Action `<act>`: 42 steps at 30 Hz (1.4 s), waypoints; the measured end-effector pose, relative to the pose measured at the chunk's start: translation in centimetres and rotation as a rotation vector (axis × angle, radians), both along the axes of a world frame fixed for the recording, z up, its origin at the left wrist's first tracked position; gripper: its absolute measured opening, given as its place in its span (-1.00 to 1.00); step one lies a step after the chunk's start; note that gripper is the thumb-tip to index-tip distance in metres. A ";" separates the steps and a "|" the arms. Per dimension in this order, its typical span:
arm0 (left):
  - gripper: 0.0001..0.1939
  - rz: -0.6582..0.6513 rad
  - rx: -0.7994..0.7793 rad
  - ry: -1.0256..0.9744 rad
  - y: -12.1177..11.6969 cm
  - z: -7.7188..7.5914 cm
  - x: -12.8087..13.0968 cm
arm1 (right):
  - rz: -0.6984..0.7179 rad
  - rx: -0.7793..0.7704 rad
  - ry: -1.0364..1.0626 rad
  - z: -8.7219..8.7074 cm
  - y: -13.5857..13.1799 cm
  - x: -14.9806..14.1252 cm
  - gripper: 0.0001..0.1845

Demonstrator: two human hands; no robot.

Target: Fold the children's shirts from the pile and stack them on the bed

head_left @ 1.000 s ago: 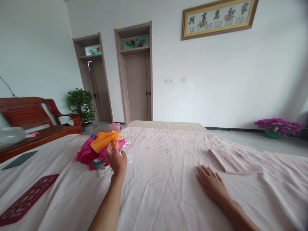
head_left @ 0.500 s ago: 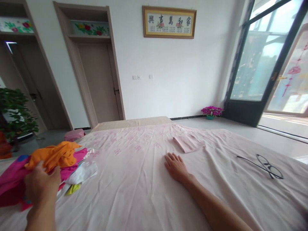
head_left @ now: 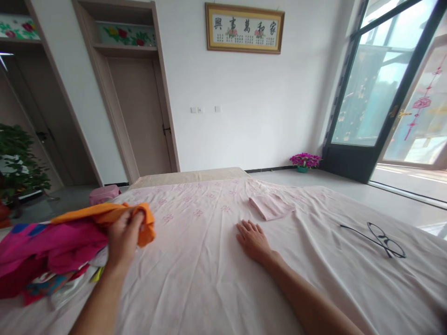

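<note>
My left hand [head_left: 124,235] is closed on an orange garment [head_left: 101,211], lifting one bunched end above the sheet while the rest trails left over the pile. Beneath lies a heap of clothes [head_left: 70,246] in magenta, dark red, white and multicoloured cloth, with a bit of yellow-green fabric partly hidden by my left wrist. My right hand [head_left: 254,239] rests flat on the pale pink bedsheet [head_left: 195,279], fingers stretched out, holding nothing. Just beyond its fingertips lies a folded pink cloth [head_left: 271,206]. What kind of garment the orange one is, I cannot tell.
Black-framed glasses [head_left: 386,242] lie on the sheet at the right. A pink stool [head_left: 104,194] stands past the far left edge, near a leafy plant [head_left: 21,163]. Purple flowers [head_left: 305,160] sit on the floor by the glass door [head_left: 363,93].
My left hand has moved right with the orange garment, pulling it across the top of the pile. My right hand stays in place on the sheet.
</note>
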State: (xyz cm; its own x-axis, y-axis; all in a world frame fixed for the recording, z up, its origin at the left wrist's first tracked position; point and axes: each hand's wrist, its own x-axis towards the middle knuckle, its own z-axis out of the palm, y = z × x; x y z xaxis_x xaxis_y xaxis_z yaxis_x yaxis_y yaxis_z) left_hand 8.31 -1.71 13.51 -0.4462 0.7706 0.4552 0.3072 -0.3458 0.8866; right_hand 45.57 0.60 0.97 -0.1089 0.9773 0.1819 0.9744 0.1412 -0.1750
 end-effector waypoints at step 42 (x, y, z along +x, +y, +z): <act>-0.40 -0.694 -0.205 -0.371 0.7 -3.9 5.3 | 0.370 0.218 0.546 5.5 -4.1 -5.7 -0.46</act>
State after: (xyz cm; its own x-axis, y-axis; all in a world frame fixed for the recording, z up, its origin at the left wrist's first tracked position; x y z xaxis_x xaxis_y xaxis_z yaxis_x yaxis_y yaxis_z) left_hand 13.65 -1.03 9.65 0.0695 0.9792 0.1909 -0.2437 -0.1689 0.9550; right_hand 39.92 -3.49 6.50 -0.2647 0.8284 0.4936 0.6357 0.5348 -0.5566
